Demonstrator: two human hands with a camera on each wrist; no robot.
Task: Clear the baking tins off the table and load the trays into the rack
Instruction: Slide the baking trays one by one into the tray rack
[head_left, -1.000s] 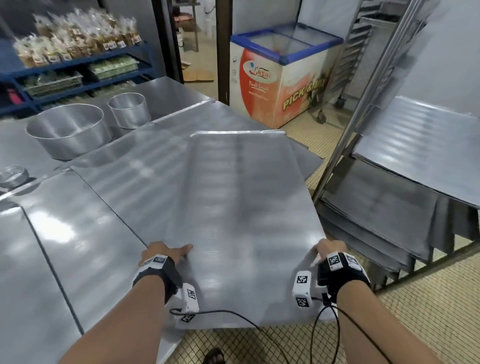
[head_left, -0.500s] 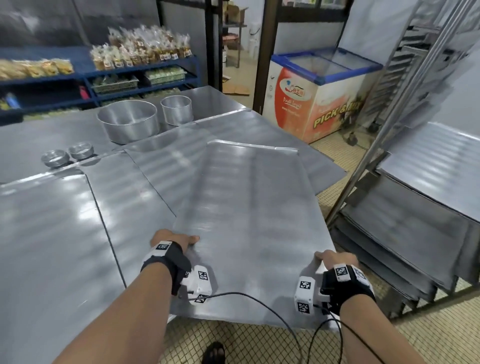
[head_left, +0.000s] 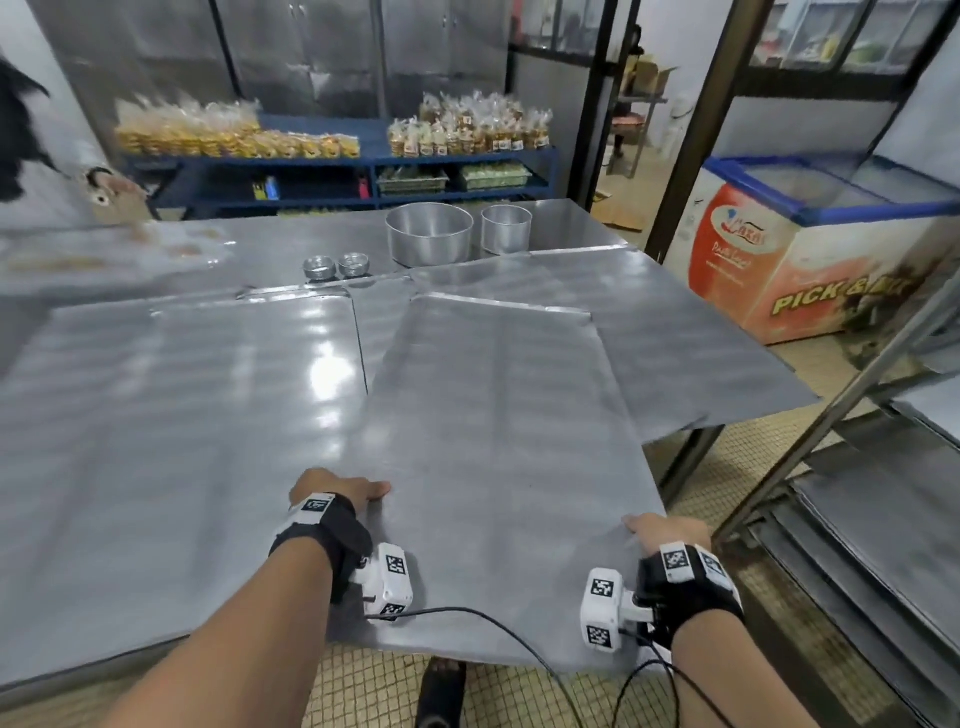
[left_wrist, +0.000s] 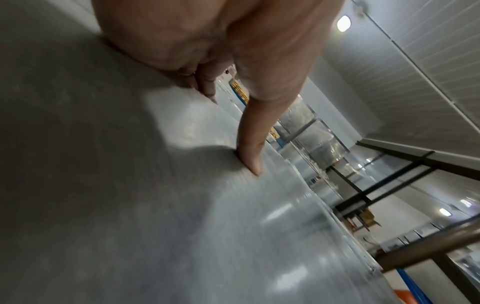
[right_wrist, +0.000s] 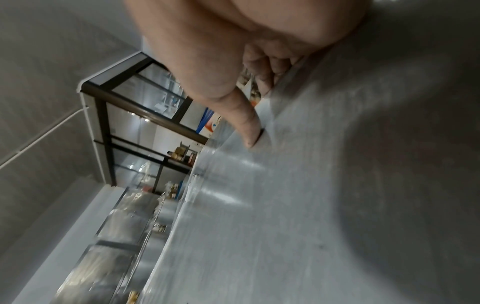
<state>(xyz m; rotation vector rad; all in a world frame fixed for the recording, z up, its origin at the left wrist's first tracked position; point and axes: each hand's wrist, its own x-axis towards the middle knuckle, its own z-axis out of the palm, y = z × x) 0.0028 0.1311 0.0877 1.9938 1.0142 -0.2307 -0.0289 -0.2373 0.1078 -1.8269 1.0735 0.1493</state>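
A large flat metal tray (head_left: 498, 441) lies lengthwise over the table's near right part, its near end past the table edge. My left hand (head_left: 337, 488) grips its left edge, thumb pressed on top (left_wrist: 249, 148) and fingers curled under. My right hand (head_left: 665, 530) grips the right edge the same way, thumb on top (right_wrist: 246, 127). More trays (head_left: 182, 389) lie flat on the table. A big round tin (head_left: 429, 234), a smaller round tin (head_left: 506, 228) and two tiny tins (head_left: 337, 266) stand at the far side. The rack (head_left: 872, 467) stands to the right with trays in it.
An ice-cream chest freezer (head_left: 810, 249) stands at the far right beyond the table. Blue shelves (head_left: 337, 171) with bagged goods line the back wall. A doorway (head_left: 623, 130) opens behind the table. Tiled floor and my foot (head_left: 441, 686) show below the tray.
My view has swung left and up, so the table's left side and the back shelves now show. The tray has stayed in both hands and points more toward the tins.
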